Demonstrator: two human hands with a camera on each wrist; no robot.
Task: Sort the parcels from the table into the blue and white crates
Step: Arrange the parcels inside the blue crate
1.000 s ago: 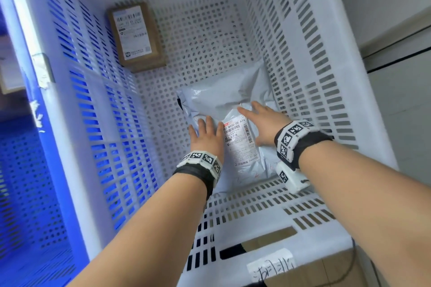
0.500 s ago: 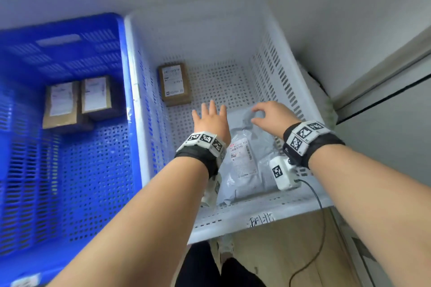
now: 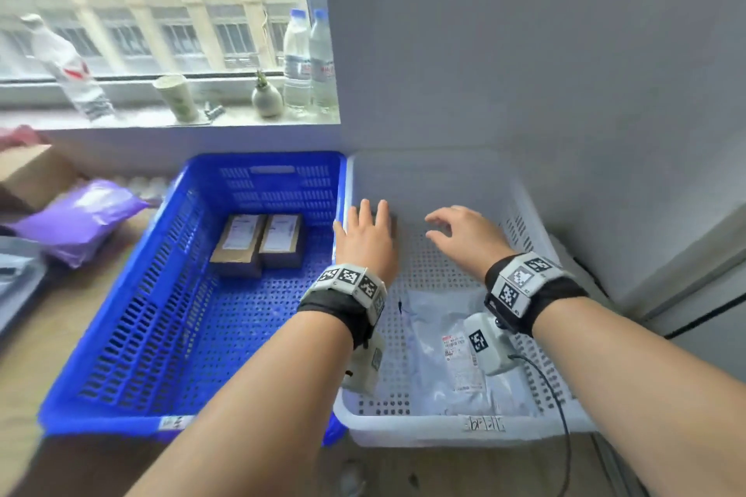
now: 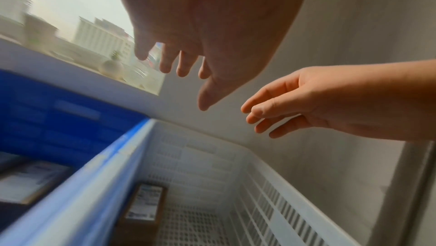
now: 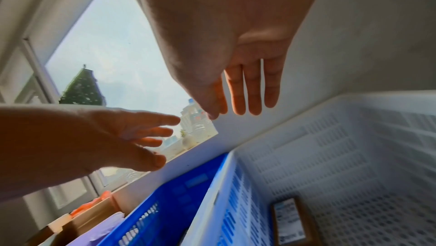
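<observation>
Now grey mailer (image 3: 444,355) flat in white crate (image 3: 424,430), lengthwise front-to-back; both hands spread, empty.

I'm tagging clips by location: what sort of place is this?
Probably a small office or room used for parcel sorting, not a warehouse: a blue crate and white crate holding labelled parcels, a windowsill with water bottles, and a city building outside.

Left of the white crate (image 3: 464,430) stands the blue crate (image 3: 121,335), touching it, two cardboard boxes (image 3: 258,242) inside; a poly mailer (image 3: 452,351) lies in the white crate's near half
</observation>
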